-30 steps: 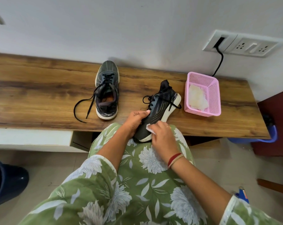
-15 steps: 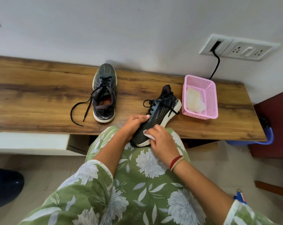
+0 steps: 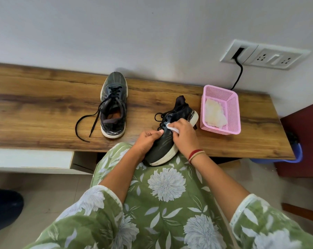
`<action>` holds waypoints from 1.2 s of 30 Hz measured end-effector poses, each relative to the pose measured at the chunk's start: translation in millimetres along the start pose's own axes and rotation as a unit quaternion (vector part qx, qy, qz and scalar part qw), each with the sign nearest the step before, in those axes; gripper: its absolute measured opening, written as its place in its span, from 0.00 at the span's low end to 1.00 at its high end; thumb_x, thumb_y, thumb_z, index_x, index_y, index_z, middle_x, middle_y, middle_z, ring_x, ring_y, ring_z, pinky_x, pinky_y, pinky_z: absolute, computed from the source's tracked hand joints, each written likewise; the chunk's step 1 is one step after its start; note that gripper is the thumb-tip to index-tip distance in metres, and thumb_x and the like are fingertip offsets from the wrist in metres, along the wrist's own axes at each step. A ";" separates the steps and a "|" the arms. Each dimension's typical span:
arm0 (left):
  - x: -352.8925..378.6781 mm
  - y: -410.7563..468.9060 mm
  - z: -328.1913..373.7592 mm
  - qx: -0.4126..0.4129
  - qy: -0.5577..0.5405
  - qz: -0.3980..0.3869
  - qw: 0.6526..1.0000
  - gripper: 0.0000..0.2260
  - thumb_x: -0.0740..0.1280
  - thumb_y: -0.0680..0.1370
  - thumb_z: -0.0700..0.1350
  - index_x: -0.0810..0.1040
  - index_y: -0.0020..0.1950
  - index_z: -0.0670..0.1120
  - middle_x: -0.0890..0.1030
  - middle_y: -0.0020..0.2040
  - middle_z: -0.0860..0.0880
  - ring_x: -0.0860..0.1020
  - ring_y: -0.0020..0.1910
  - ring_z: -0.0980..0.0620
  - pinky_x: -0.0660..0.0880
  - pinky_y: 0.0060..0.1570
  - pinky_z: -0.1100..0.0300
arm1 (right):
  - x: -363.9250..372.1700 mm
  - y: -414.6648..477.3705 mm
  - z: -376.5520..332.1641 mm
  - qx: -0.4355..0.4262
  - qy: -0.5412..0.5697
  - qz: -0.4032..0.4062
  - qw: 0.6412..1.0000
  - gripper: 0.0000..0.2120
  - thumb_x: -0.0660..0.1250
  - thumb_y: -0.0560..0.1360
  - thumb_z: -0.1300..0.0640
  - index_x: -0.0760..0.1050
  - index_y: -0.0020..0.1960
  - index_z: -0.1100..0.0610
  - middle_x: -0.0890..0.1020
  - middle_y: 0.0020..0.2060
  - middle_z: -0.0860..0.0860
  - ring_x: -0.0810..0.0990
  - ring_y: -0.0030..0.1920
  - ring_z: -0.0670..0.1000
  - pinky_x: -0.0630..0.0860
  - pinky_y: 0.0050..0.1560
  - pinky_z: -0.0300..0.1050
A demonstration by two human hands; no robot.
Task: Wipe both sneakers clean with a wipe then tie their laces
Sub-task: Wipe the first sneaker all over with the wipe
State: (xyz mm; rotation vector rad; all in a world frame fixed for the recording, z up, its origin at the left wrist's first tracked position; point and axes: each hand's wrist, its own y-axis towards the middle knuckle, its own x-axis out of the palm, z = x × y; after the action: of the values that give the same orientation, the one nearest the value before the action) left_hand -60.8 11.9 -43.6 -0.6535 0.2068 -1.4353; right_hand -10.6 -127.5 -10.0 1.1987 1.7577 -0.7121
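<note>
Mid-wipe: left hand (image 3: 147, 143) grips the near sneaker (image 3: 163, 147), right hand (image 3: 183, 136) pinches the wipe (image 3: 172, 128); the far sneaker (image 3: 114, 106) at ten o'clock likely comes next.

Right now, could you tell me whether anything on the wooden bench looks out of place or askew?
Only the loose black laces of the dark sneaker standing on the brown wooden bench: untied, they trail across the wood beside it. The second dark sneaker lies tilted only because the left hand grips it. Nothing looks spilled.
</note>
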 end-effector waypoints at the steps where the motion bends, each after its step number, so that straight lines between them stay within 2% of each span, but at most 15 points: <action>1: 0.5 -0.2 0.0 0.002 0.002 0.000 1.000 0.12 0.66 0.78 0.47 0.82 0.37 0.45 0.82 0.33 0.47 0.78 0.31 0.54 0.73 0.34 0.63 | 1.1 -4.0 -1.3 0.005 -0.002 0.004 1.000 0.11 0.62 0.74 0.65 0.79 0.54 0.60 0.76 0.47 0.55 0.73 0.51 0.53 0.70 0.52 0.45; 4: 2.2 -0.7 -0.8 0.009 0.004 -0.001 1.000 0.16 0.66 0.79 0.46 0.82 0.32 0.48 0.81 0.31 0.49 0.78 0.30 0.55 0.73 0.34 0.64 | 2.1 -15.8 -5.5 0.023 0.005 0.019 1.000 0.12 0.61 0.75 0.65 0.79 0.55 0.59 0.75 0.47 0.54 0.73 0.50 0.52 0.67 0.50 0.40; 6: 2.1 -1.6 -0.1 0.011 0.005 -0.003 1.000 0.20 0.65 0.79 0.45 0.80 0.26 0.50 0.79 0.27 0.52 0.76 0.27 0.57 0.71 0.32 0.64 | -0.4 -23.0 -6.7 0.028 0.036 -0.001 0.999 0.10 0.62 0.76 0.64 0.79 0.53 0.58 0.76 0.46 0.52 0.73 0.48 0.50 0.67 0.49 0.38; 8: 2.1 -1.4 -0.3 0.005 0.000 -0.002 1.000 0.18 0.65 0.79 0.45 0.80 0.28 0.49 0.79 0.27 0.51 0.75 0.26 0.57 0.71 0.31 0.64 | -11.4 -21.0 -4.5 0.060 0.113 -0.041 0.991 0.08 0.65 0.75 0.63 0.81 0.50 0.56 0.79 0.46 0.51 0.75 0.45 0.48 0.70 0.46 0.38; 10: 1.0 -1.0 0.6 -0.001 -0.002 -0.001 1.000 0.14 0.66 0.79 0.46 0.80 0.34 0.46 0.80 0.29 0.50 0.77 0.27 0.55 0.72 0.32 0.64 | -20.9 -9.5 0.7 0.100 0.173 -0.021 0.980 0.07 0.66 0.74 0.63 0.81 0.49 0.55 0.81 0.47 0.51 0.76 0.44 0.47 0.73 0.46 0.39; 13: 0.7 0.9 -0.9 -0.001 -0.003 -0.005 1.000 0.11 0.66 0.78 0.46 0.80 0.38 0.43 0.82 0.32 0.47 0.78 0.29 0.54 0.74 0.33 0.64 | -23.3 7.8 9.5 0.092 0.108 0.060 0.988 0.10 0.64 0.75 0.65 0.80 0.52 0.56 0.79 0.49 0.53 0.75 0.47 0.49 0.75 0.52 0.45; 17: 1.0 0.9 -0.6 0.001 -0.009 0.000 1.000 0.13 0.65 0.79 0.46 0.79 0.35 0.45 0.81 0.32 0.47 0.77 0.30 0.54 0.73 0.33 0.64 | -4.0 -2.8 1.4 0.040 0.043 -0.003 0.998 0.10 0.63 0.76 0.63 0.79 0.54 0.57 0.75 0.47 0.51 0.73 0.49 0.50 0.73 0.53 0.46; 21: 0.3 2.8 -2.8 0.003 -0.001 0.000 1.000 0.18 0.65 0.79 0.46 0.78 0.28 0.48 0.79 0.30 0.48 0.76 0.29 0.54 0.72 0.35 0.62 | 0.9 -28.1 -5.6 0.044 0.048 0.002 0.998 0.10 0.62 0.76 0.64 0.80 0.53 0.58 0.76 0.47 0.53 0.74 0.49 0.51 0.71 0.52 0.44; 25: 0.9 3.7 -1.6 -0.007 -0.013 0.009 1.000 0.11 0.65 0.79 0.47 0.79 0.40 0.42 0.80 0.36 0.43 0.77 0.33 0.50 0.73 0.37 0.61 | -20.6 -5.4 -0.4 0.060 0.100 -0.085 0.990 0.09 0.65 0.74 0.64 0.81 0.49 0.55 0.79 0.48 0.52 0.76 0.47 0.50 0.74 0.50 0.42; 29: 2.7 3.2 -1.8 -0.007 -0.011 0.008 1.000 0.11 0.64 0.79 0.46 0.79 0.48 0.38 0.81 0.39 0.41 0.78 0.35 0.50 0.74 0.36 0.63 | -20.8 9.8 1.6 0.055 0.043 -0.017 0.997 0.10 0.64 0.75 0.64 0.80 0.53 0.57 0.77 0.48 0.54 0.75 0.48 0.53 0.74 0.53 0.50; 33: 1.7 3.8 -1.7 -0.003 -0.017 0.016 1.000 0.11 0.65 0.79 0.45 0.79 0.41 0.41 0.81 0.37 0.44 0.78 0.34 0.52 0.75 0.35 0.65 | -3.6 -17.2 -6.9 0.034 0.014 -0.033 0.999 0.11 0.62 0.76 0.63 0.79 0.55 0.58 0.74 0.48 0.53 0.73 0.49 0.52 0.72 0.53 0.46; 36: 1.7 3.9 -1.5 -0.014 -0.018 0.013 1.000 0.11 0.65 0.79 0.46 0.81 0.40 0.41 0.82 0.38 0.43 0.79 0.35 0.50 0.75 0.40 0.60 | -8.1 -29.1 -6.0 0.057 0.087 -0.048 0.993 0.09 0.63 0.75 0.64 0.81 0.51 0.57 0.76 0.44 0.52 0.75 0.45 0.51 0.73 0.47 0.41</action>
State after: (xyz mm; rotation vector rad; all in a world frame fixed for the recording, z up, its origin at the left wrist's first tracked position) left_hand -58.1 9.8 -46.4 -0.6961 0.2060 -1.3977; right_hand -38.3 -137.0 -0.5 1.2919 1.9512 -0.7940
